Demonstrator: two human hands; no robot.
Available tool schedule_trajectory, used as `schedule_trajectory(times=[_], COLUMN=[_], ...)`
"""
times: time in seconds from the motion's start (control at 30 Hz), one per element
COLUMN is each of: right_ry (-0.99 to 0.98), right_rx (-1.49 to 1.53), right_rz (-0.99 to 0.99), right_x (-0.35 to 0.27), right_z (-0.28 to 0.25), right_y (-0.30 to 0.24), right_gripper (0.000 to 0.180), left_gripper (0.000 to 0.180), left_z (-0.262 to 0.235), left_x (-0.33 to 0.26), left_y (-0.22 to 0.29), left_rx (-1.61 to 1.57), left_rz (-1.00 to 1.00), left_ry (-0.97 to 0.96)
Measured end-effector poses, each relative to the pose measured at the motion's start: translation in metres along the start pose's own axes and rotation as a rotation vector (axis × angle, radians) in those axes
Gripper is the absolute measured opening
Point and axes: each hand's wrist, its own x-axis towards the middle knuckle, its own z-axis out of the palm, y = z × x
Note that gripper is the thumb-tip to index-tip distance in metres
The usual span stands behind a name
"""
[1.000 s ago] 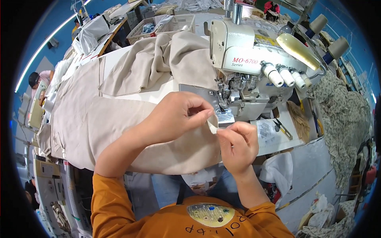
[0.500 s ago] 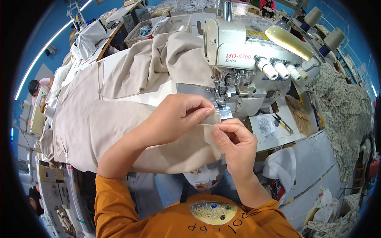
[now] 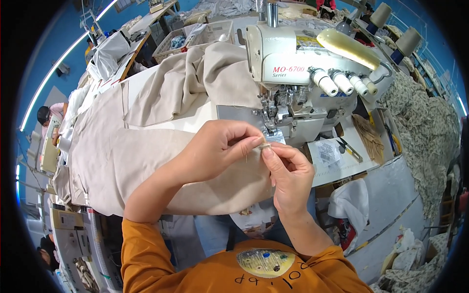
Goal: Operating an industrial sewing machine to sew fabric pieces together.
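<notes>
A large beige fabric piece spreads over the table edge and hangs toward my lap. My left hand pinches its edge between thumb and forefinger. Right beside it, my right hand pinches the same edge, so the fingertips of both hands nearly meet. Only a small bit of cloth shows between them, and a thin thread dangles below. Just beyond my fingers stands a white overlock sewing machine; its metal presser foot is close to my fingertips. The cloth is apart from the needle area.
More beige cloth lies bunched behind. To the right are thread snips, a small plastic packet and a brown cloth. A patterned fabric heap fills the far right. A white crate stands at the back.
My hands have drawn together at the fabric edge, and the flap that showed between them is now mostly gathered or turned out of sight. The view has shifted slightly.
</notes>
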Motion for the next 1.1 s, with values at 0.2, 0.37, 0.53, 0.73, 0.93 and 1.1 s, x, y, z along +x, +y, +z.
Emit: schedule_trajectory(times=[0.2, 0.37, 0.53, 0.73, 0.93, 1.1], right_ry=[-0.041, -0.315, -0.421, -0.287, -0.326, -0.276], right_rx=[-0.086, -0.457, -0.593, -0.619, -0.686, -0.635], right_rz=[-0.113, -0.202, -0.374, -0.290, -0.474, -0.641], right_x=[0.003, -0.007, -0.024, -0.031, -0.030, -0.025], right_z=[0.000, -0.009, -0.022, -0.027, -0.025, -0.025], right_y=[0.006, -0.002, -0.004, 0.006, 0.020, 0.035], right_gripper=[0.009, 0.013, 0.028, 0.033, 0.020, 0.019], left_gripper=[0.007, 0.007, 0.008, 0.011, 0.009, 0.005], left_z=[-0.006, -0.030, -0.054, -0.079, -0.099, -0.107], left_x=[-0.004, -0.006, -0.013, -0.038, -0.060, -0.072], left_y=[0.001, -0.001, 0.005, 0.012, 0.022, 0.028], left_rx=[0.077, -0.087, -0.216, -0.291, -0.253, -0.166], left_rz=[0.082, 0.257, 0.473, 0.550, 0.593, 0.565], left_ry=[-0.021, 0.252, 0.324, 0.314, 0.356, 0.460])
